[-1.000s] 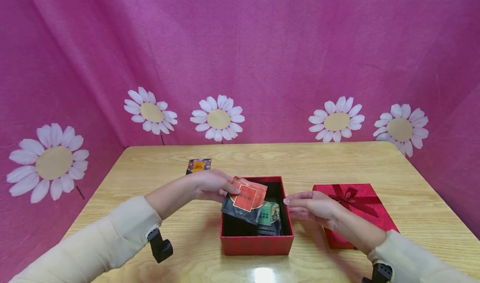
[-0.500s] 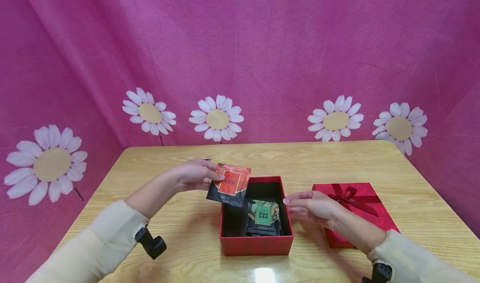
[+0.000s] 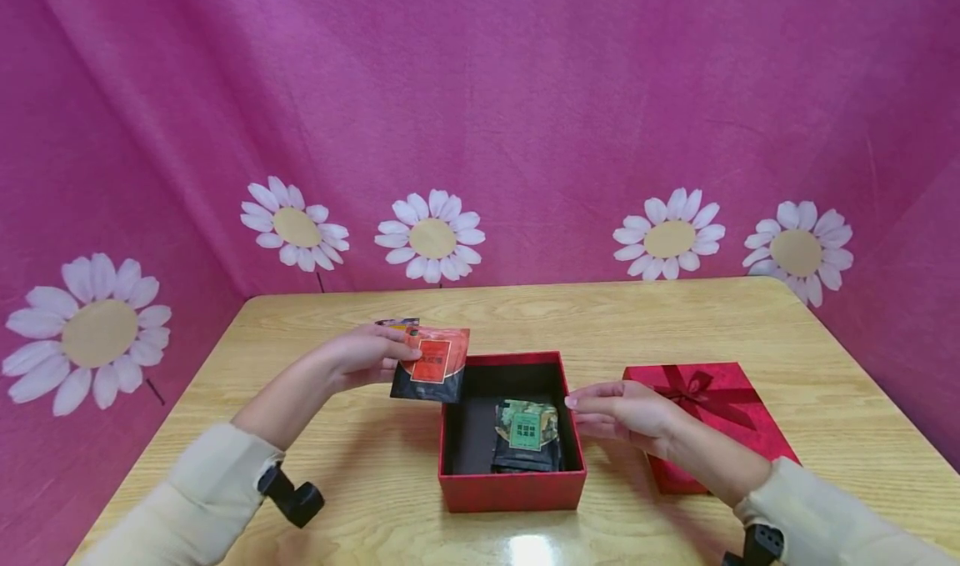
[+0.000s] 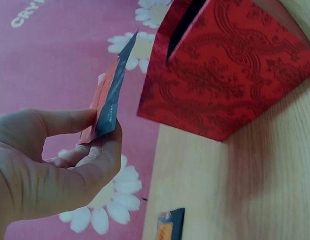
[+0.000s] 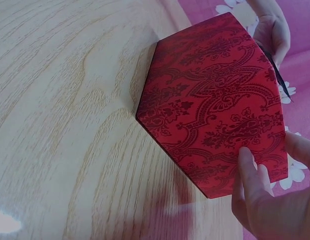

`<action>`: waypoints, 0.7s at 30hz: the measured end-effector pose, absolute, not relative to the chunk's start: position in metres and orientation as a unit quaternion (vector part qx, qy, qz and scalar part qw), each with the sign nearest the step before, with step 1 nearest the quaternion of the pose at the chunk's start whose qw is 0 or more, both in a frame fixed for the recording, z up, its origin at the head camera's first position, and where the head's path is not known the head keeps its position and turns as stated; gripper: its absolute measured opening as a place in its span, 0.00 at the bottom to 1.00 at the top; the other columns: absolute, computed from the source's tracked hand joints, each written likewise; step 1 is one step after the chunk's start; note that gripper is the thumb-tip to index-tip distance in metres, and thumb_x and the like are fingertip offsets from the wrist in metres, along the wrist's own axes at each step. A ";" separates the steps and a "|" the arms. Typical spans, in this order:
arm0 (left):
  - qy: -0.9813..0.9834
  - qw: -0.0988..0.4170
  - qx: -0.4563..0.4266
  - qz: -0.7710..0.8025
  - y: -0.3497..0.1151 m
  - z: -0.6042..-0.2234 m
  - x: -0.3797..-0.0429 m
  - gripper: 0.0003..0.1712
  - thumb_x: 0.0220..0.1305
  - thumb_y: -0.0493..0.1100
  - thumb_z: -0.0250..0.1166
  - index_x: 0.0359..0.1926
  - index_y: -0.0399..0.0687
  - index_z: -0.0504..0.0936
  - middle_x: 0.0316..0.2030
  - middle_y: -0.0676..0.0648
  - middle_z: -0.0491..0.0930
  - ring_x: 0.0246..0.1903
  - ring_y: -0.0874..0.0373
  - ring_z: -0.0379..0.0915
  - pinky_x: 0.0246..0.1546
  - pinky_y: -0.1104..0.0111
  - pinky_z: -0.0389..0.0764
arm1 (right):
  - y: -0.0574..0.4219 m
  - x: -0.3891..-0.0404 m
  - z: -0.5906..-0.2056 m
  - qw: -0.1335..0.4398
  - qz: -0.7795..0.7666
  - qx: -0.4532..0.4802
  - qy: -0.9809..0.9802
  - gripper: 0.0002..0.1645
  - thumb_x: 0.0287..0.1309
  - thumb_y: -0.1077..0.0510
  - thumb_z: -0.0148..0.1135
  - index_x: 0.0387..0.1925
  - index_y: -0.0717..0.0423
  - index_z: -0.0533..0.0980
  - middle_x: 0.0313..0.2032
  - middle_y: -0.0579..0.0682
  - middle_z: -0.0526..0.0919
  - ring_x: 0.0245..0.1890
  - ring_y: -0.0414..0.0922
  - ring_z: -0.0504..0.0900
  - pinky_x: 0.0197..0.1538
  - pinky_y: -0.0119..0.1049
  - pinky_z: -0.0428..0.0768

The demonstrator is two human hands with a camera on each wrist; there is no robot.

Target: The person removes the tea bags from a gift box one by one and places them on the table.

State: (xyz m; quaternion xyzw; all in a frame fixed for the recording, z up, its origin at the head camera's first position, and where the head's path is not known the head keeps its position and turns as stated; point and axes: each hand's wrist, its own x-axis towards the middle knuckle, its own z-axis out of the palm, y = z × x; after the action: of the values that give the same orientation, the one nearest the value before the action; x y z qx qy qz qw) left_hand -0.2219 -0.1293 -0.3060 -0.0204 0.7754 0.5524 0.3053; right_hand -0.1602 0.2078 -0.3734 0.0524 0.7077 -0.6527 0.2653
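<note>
My left hand [image 3: 363, 356] pinches an orange-red and black tea packet [image 3: 431, 362] between thumb and fingers. It is held up at the left rim of a red gift box [image 3: 512, 493]; the left wrist view shows the packet [image 4: 106, 107] nearly edge-on. Inside the box, toward its front right, lies a green and black tea packet [image 3: 527, 430], apparently on others. My right hand [image 3: 626, 409] touches the right wall. In the right wrist view its extended fingers [image 5: 247, 170] rest on the patterned outer side, with the thumb at the rim.
A red lid [image 3: 712, 399] with a dark red ribbon bow lies on the wooden table [image 3: 600, 324] to the right. Behind my left hand another packet [image 4: 165, 231] lies on the tabletop, mostly hidden in the head view. A pink floral curtain [image 3: 525, 132] hangs behind.
My left hand has lifted the red tea packet out from over the box and carried it left, uncovering the green packet inside. The right hand has stayed at the box's right wall.
</note>
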 end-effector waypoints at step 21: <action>0.759 0.291 -0.085 0.577 -0.171 -0.357 -0.240 0.21 0.66 0.34 0.56 0.56 0.23 0.67 0.31 0.52 0.78 0.31 0.67 0.75 0.36 0.76 0.82 | 0.210 -0.162 -0.373 0.283 -0.664 0.063 0.689 0.35 0.60 0.52 0.63 0.60 0.72 0.67 0.44 0.50 0.87 0.43 0.42 0.86 0.52 0.37 0.83</action>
State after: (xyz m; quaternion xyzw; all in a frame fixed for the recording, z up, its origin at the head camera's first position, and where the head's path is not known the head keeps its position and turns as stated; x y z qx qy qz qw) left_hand -0.2399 -0.1705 -0.3567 -0.0849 0.7586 0.5765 0.2914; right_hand -0.1617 0.2098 -0.3732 0.0626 0.6891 -0.6642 0.2830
